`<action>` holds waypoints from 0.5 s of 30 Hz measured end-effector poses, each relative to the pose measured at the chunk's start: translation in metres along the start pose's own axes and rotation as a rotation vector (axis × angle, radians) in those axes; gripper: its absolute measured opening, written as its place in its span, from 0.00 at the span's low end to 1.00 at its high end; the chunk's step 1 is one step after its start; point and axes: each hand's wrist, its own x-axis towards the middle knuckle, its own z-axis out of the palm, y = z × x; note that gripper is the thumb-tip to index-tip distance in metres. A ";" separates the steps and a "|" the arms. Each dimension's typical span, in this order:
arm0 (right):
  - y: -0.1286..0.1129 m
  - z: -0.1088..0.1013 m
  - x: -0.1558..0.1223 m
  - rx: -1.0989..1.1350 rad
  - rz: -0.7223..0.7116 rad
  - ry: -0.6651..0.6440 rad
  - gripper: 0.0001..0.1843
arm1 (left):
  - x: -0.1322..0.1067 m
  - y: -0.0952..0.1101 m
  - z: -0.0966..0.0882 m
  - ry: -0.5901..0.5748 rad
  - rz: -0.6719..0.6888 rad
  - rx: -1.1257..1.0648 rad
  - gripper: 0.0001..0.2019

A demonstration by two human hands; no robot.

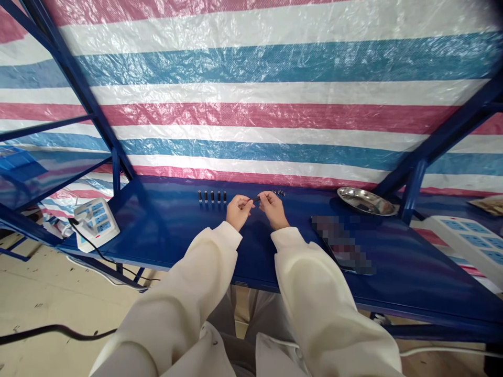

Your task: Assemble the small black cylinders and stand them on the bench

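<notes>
My left hand (238, 210) and my right hand (272, 208) meet above the middle of the blue table (176, 235). Between their fingertips is a small dark cylinder (256, 199), pinched from both sides; its exact kind is too small to make out. Left of my hands, several similar black cylinders (212, 197) stand upright in a row, some with a pale band near the bottom. Just behind my right hand lie several small shiny metal pieces (280, 193), partly hidden by the fingers.
A round metal dish (366, 201) sits at the back right. Nearer lies a dark flat device (341, 246), blurred out. White power strips stand at the left (96, 222) and far right (467, 241). Blue frame posts and a striped plastic sheet (251, 115) bound the table.
</notes>
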 end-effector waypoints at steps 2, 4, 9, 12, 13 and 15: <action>-0.003 0.001 -0.001 -0.011 -0.013 -0.006 0.18 | 0.000 0.000 -0.001 0.020 0.022 0.008 0.11; -0.007 0.003 -0.003 -0.050 -0.053 -0.023 0.18 | 0.000 0.001 -0.002 0.062 0.044 0.018 0.11; -0.016 0.009 -0.011 -0.181 -0.166 -0.172 0.15 | -0.001 0.010 -0.010 0.178 0.096 0.039 0.09; -0.020 0.014 -0.014 -0.302 -0.232 -0.257 0.10 | -0.001 0.012 -0.012 0.191 0.119 0.061 0.09; -0.020 0.015 -0.015 -0.344 -0.266 -0.266 0.09 | -0.001 0.011 -0.013 0.190 0.122 0.073 0.09; -0.019 0.018 -0.013 -0.412 -0.322 -0.256 0.08 | 0.000 0.009 -0.012 0.193 0.119 0.093 0.09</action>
